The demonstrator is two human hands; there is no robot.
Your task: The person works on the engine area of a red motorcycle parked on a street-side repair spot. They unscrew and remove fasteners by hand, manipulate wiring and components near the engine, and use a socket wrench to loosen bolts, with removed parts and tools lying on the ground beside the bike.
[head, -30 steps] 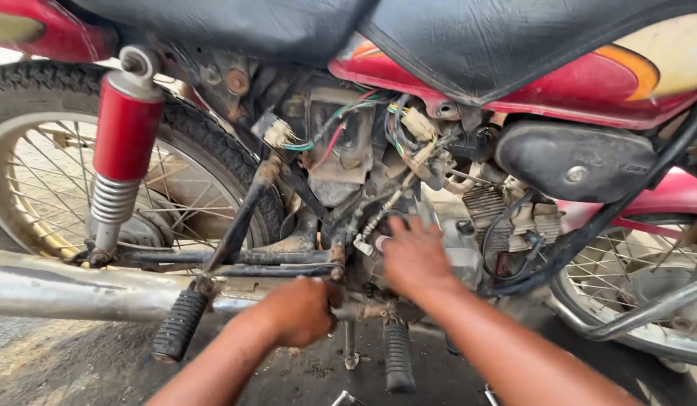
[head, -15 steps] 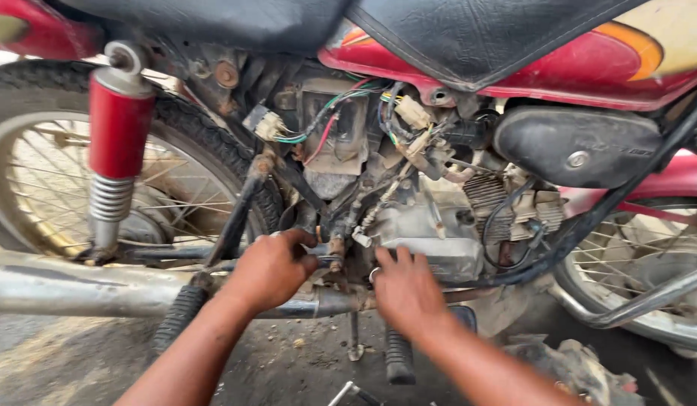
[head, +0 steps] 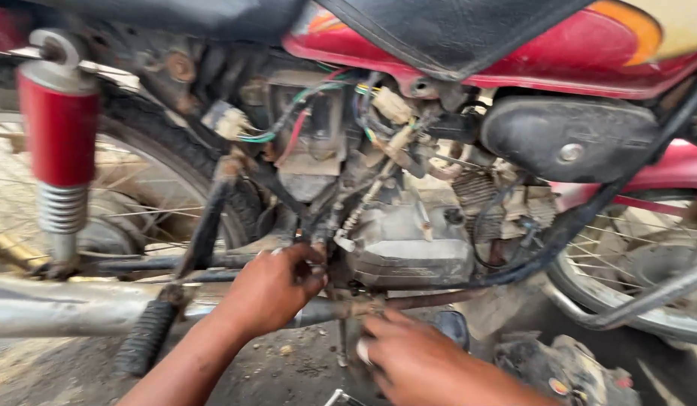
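- Filling my whole view is a red motorcycle (head: 514, 56) seen from its side, black seat on top and the spoked rear wheel (head: 130, 218) at left.
- Along the bottom left I see the long metal exhaust pipe (head: 55, 308), with a black rubber footpeg (head: 145, 338) hanging just in front of it.
- At far left stands the red shock absorber (head: 59, 135), its grey spring below the red sleeve.
- In the middle sits the grey engine case (head: 408, 252), with coloured wires bunched above it.
- My left hand (head: 269, 289) is at the frame just left of the engine case, its grip curled shut on a small fitting I cannot make out.
- My right hand (head: 423, 365) is lower, near the ground under the engine; its grip looks closed around something pale at the fingertips, but blur keeps me from telling what.
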